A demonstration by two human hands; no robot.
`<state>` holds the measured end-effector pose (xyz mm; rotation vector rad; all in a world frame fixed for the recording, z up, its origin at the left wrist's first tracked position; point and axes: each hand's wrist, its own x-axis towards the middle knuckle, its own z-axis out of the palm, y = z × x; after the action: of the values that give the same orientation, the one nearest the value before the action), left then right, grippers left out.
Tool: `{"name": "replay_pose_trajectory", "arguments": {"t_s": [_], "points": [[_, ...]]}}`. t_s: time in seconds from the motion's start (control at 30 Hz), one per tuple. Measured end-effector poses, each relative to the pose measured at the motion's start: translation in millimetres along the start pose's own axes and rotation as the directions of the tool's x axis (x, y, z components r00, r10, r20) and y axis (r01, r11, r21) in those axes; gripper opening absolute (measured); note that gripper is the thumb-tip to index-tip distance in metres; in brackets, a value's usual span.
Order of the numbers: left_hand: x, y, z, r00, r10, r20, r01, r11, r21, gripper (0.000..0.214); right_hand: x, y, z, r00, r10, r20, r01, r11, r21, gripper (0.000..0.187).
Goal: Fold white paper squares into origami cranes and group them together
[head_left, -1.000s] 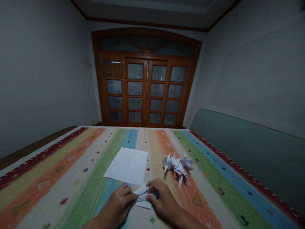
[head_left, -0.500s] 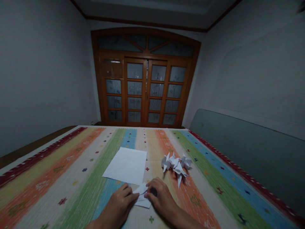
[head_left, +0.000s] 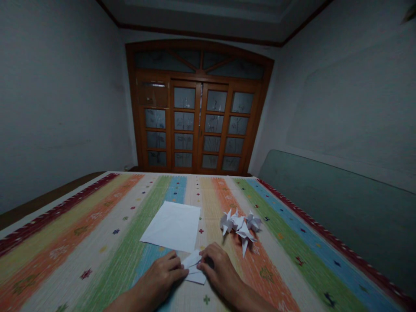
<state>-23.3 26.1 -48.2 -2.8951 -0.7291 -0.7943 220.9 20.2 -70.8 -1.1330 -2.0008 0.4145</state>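
Left hand and right hand: fingers closed on folded white paper; positions barely changed since last frame.

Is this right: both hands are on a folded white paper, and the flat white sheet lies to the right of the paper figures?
No: the flat white sheet lies to the left of the paper figures, not the right, as the head view shows. The left hand and right hand are on the folded white paper, as you said.
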Motion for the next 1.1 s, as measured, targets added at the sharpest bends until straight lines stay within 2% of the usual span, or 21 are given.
{"name": "replay_pose_trajectory", "arguments": {"t_s": [0.13, 0.27, 0.4, 0.5, 0.63, 0.83, 0.97, 1.1], "points": [[2, 2, -12.4, 1.000, 0.023, 0.011, -0.022, 0.999, -0.043, 0.027, -1, -4, -1, 1.000, 0.016, 0.027, -0.015, 1.000, -0.024, 0.021], [2, 5, -23.4, 0.997, 0.003, 0.078, 0.007, 0.992, -0.125, 0.028, -2, -6, -1, 0.999, -0.001, 0.054, 0.004, 0.998, -0.065, 0.019], [-1, -2, -21.3, 0.998, -0.007, 0.068, 0.021, 0.978, -0.207, 0.034, -1, -11, -3, 0.997, 0.014, 0.070, -0.008, 0.997, -0.079, 0.021], [-3, -9, -16.5, 1.000, 0.003, 0.028, 0.004, 0.967, -0.256, 0.033, 0, -16, -6, 0.995, -0.029, 0.099, 0.038, 0.995, -0.093, 0.026], [-2, -11, -16.9, 1.000, 0.021, 0.011, -0.018, 0.973, -0.229, 0.031, -1, -16, -8, 0.992, -0.062, 0.108, 0.074, 0.991, -0.113, 0.034], [0, -6, -23.9, 0.999, 0.048, -0.009, -0.049, 0.990, -0.130, 0.030, -4, 1, 7, 0.972, -0.214, 0.094, 0.229, 0.954, -0.191, 0.023], [1, 0, -32.3, 0.998, 0.046, 0.036, -0.042, 0.994, -0.101, 0.031, -6, 4, 7, 0.953, -0.237, 0.189, 0.285, 0.914, -0.288, 0.031], [2, 4, -39.1, 0.994, 0.061, 0.094, -0.049, 0.992, -0.119, 0.023, -4, -10, -11, 0.931, -0.223, 0.289, 0.308, 0.906, -0.290, 0.036]]}}
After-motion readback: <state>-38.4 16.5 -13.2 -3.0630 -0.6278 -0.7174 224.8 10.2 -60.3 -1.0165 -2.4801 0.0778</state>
